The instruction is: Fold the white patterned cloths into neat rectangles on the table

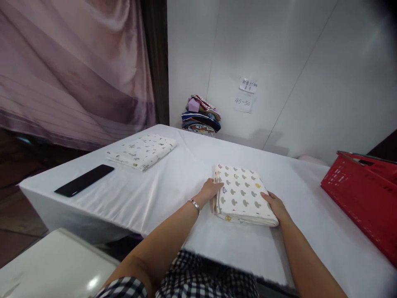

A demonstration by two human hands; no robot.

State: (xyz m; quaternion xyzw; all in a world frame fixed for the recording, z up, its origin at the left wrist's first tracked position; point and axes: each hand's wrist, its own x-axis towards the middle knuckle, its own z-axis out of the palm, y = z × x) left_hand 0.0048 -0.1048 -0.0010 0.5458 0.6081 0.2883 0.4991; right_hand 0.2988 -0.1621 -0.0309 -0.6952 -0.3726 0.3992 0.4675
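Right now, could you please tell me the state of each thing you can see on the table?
Mushroom cloth: folded flat, a hand at each side.
Left hand: open, on the cloth's left edge.
Right hand: open, on its right edge.
Second cloth: folded, untouched.
Phone: screen dark, lying flat.
Clothes pile: stacked against the wall.
Red basket: contents hidden.

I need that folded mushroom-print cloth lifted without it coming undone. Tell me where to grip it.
Grip the cloth at its two side edges, where the left hand and right hand already rest. It lies flat in stacked layers, so sliding fingers under from both sides probably keeps the fold together.
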